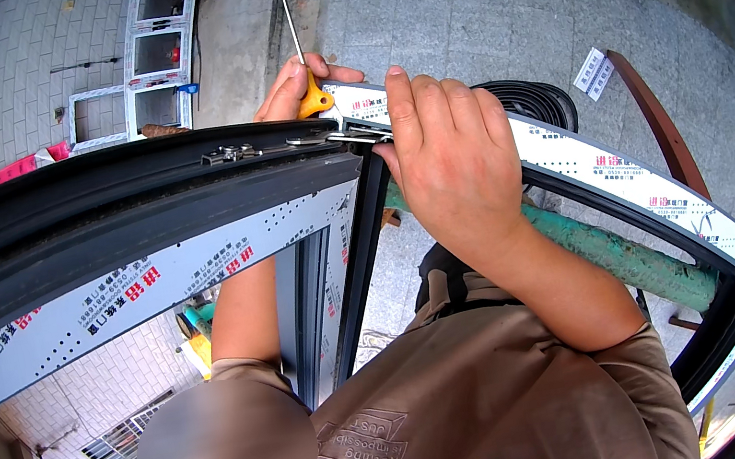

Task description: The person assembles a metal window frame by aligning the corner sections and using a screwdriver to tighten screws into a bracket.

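Note:
My left hand (pixel 291 91) reaches round behind the black window sash (pixel 137 185) and holds a hex key by its yellow handle (pixel 316 99). The tool's thin metal shaft points up and away from me. My right hand (pixel 455 142) grips the film-covered window frame (pixel 603 156), fingers over its top edge and thumb tucked inside by the corner. Between the hands, a metal hinge arm (pixel 338 137) links sash and frame at that corner. The sash stands swung out at an angle from the frame. Part of the left hand is hidden behind the corner.
Behind the frame lies a coil of black cable or strip (pixel 536 104). A green pipe (pixel 620 255) runs under the frame, and a brown bar (pixel 661 122) lies on the right. White frames (pixel 159 55) lie at the far left near a pink piece (pixel 13 170).

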The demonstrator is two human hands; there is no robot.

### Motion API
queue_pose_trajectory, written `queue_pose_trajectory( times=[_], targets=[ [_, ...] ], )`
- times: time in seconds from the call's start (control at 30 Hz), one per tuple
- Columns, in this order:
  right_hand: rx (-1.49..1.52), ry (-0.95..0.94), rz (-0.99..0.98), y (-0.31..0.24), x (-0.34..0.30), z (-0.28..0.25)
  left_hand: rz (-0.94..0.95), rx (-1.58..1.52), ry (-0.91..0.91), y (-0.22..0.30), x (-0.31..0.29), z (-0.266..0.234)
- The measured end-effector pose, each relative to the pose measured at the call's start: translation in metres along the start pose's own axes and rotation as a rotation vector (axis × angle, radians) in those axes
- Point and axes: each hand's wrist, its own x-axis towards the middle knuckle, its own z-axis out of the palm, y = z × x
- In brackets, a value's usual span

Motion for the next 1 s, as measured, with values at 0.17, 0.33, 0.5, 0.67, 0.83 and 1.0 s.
queue_pose_trajectory(
  times=[0.17, 0.33, 0.5, 0.67, 0.83, 1.0],
  targets=[
    [0.022, -0.005, 0.012, -0.0008, 0.0005, -0.0018, 0.01, 0.0, 0.011, -0.0006, 0.0005, 0.0],
    [-0.055, 0.024, -0.036, 0.0033, -0.0006, 0.0032, 0.015, 0.023, 0.014, -0.0007, 0.0017, -0.0001],
    [-0.05, 0.025, -0.037, 0.0018, 0.0, 0.0017, 0.005, 0.021, 0.038, 0.002, -0.0012, 0.0013],
    [-0.066, 0.035, -0.031, 0.003, -0.0012, 0.005, 0.013, 0.011, 0.02, -0.0008, 0.0018, 0.0008],
    [-0.1, 0.034, -0.049, 0.0029, -0.001, 0.0058, -0.013, 0.008, -0.02, 0.0024, -0.0017, -0.0033],
    [-0.099, 0.036, -0.044, 0.0041, -0.0013, 0.0059, -0.016, -0.006, -0.034, 0.002, 0.0009, -0.0028]
  ],
)
